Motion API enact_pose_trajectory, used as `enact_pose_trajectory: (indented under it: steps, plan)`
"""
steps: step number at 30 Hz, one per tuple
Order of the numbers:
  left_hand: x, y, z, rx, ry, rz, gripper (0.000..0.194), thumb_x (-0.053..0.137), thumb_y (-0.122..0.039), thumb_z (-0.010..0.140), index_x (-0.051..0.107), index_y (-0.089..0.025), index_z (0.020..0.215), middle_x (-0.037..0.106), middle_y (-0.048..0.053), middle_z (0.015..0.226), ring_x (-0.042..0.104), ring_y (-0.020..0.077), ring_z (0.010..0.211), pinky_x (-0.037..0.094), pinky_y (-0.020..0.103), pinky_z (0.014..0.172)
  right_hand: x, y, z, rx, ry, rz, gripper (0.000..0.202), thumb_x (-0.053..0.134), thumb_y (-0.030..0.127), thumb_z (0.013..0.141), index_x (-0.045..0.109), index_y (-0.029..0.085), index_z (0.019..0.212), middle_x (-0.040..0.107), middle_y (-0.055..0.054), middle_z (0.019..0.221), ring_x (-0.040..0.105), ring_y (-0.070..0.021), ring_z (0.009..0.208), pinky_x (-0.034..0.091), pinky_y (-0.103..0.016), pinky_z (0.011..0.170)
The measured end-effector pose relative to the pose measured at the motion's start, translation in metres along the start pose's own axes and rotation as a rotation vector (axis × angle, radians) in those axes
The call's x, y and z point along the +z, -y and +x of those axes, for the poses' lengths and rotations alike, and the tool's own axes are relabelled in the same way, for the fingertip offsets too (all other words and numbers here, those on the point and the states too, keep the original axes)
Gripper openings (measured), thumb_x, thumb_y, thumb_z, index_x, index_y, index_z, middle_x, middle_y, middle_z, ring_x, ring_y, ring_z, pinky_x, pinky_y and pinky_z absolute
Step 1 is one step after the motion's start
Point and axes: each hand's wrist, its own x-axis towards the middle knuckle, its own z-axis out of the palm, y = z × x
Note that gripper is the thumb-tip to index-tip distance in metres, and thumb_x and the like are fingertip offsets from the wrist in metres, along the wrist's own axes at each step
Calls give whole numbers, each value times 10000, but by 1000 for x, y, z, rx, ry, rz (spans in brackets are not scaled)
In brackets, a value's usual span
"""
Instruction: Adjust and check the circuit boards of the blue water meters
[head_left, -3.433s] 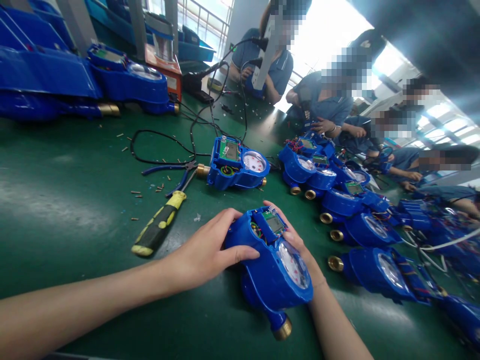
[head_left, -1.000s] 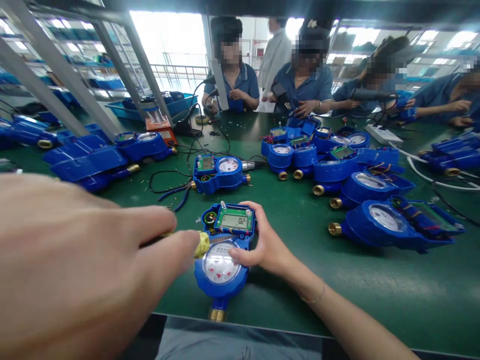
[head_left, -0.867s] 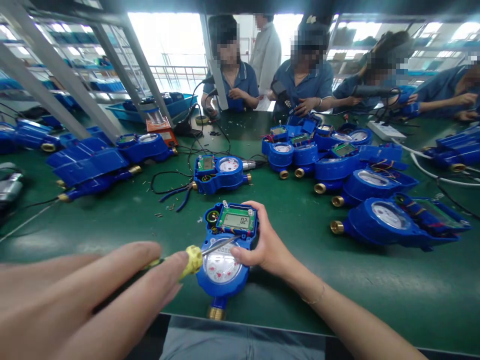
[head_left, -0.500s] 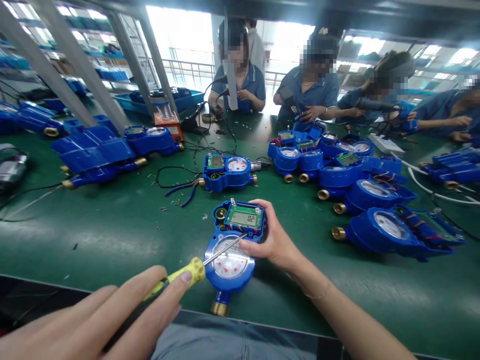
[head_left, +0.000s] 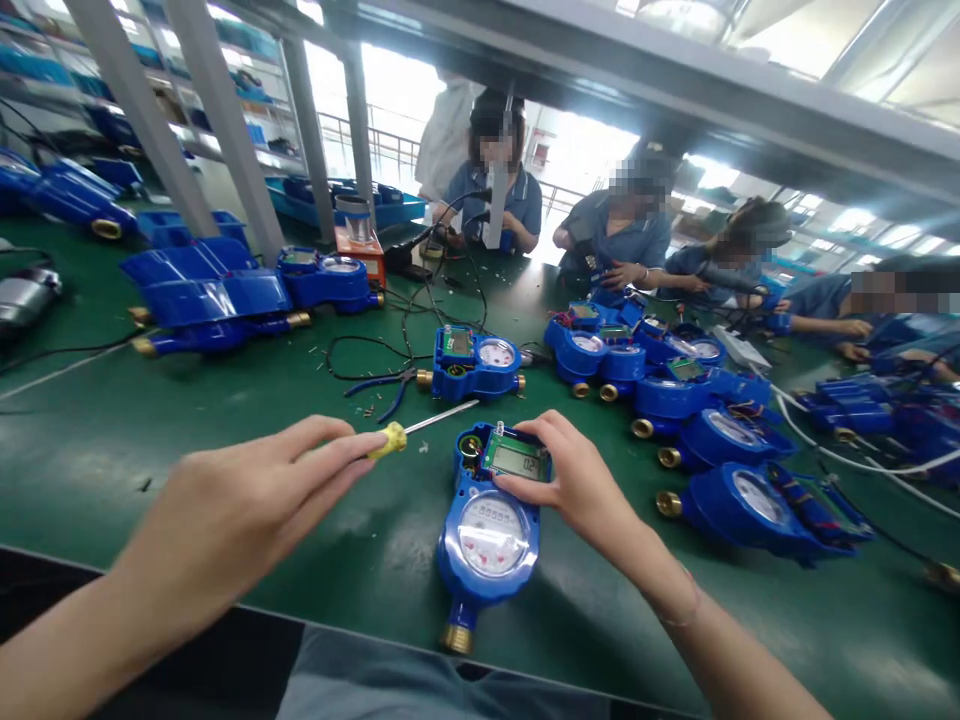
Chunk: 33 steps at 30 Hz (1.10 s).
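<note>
Grasps a yellow-handled screwdriver [head_left: 392,440] in the left grip [head_left: 247,490] and clasps a blue meter [head_left: 486,575] beside its display [head_left: 517,460] with the right grip [head_left: 589,480], close to the desk's [head_left: 360,590] near edge. Has, farther from that edge, a second meter [head_left: 484,381] just beside pliers [head_left: 406,378], and toward the right side a cluster of meters [head_left: 667,397].

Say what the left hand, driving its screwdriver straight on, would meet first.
Probably the blue meter beside the pliers, though how high the screwdriver sits is unclear, so it may pass over.
</note>
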Motion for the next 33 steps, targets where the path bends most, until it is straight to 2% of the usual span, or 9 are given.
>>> enact_pose_trajectory:
  steps: [5,8,12,14,16,18,21,26,33]
  plan:
    - [76,26,12,33,153,-40,376,368,-448,1003,642,-286,1202,698,29,1120,700,228,840,514,342,666,-2,-5,1,-87,-8,-66,470,812,285,769,595,122,1152,588,-93,1062,615,-234,932,520,-344,795]
    - [99,28,17,-16,180,-81,352,390,-389,1000,644,-260,1207,695,71,1131,679,290,942,530,430,765,-4,-8,4,-121,9,-73,461,820,268,751,587,141,1128,578,-76,1035,606,-216,895,515,-326,763]
    - [85,-2,29,-59,153,-253,393,468,-457,965,556,-283,1306,607,72,1329,521,306,1276,444,517,1038,-10,-7,11,-163,22,-73,457,844,278,716,588,158,1074,574,-55,979,597,-208,868,505,-316,739]
    - [72,-27,36,-122,218,-706,593,526,-511,926,356,-299,1454,429,64,1514,420,240,1385,397,437,1129,-14,-5,16,-207,32,-81,462,851,311,706,593,162,1059,576,-51,956,595,-209,858,501,-312,726]
    - [65,-50,44,-120,320,-962,902,703,-547,785,231,-285,1508,276,68,1597,281,250,1465,293,429,1204,-17,-2,21,-256,51,-100,467,858,325,691,599,167,1047,584,-49,947,596,-210,852,498,-309,721]
    - [66,-64,49,-155,350,-1082,979,783,-499,706,264,-237,1493,306,100,1568,303,267,1447,264,428,1216,-19,0,24,-286,67,-139,461,860,313,674,606,173,1032,594,-44,930,601,-207,835,496,-304,708]
    - [75,-69,54,-174,350,-1120,888,801,-460,676,375,-205,1412,437,128,1446,422,289,1349,328,455,1170,-19,4,25,-298,86,-244,443,849,312,670,619,175,1024,607,-42,913,611,-201,788,487,-289,658]
    - [81,-62,58,-121,370,-1084,862,814,-484,638,426,-208,1357,493,129,1351,448,319,1295,352,494,1129,-22,7,27,-385,104,-462,424,825,363,691,649,132,1001,624,-71,878,611,-220,731,454,-300,592]
    - [78,-63,61,-113,407,-1055,857,798,-495,653,427,-185,1361,469,148,1348,444,330,1287,349,509,1123,-27,4,25,-355,34,-267,423,839,310,650,599,153,960,581,-38,860,610,-205,761,503,-295,648]
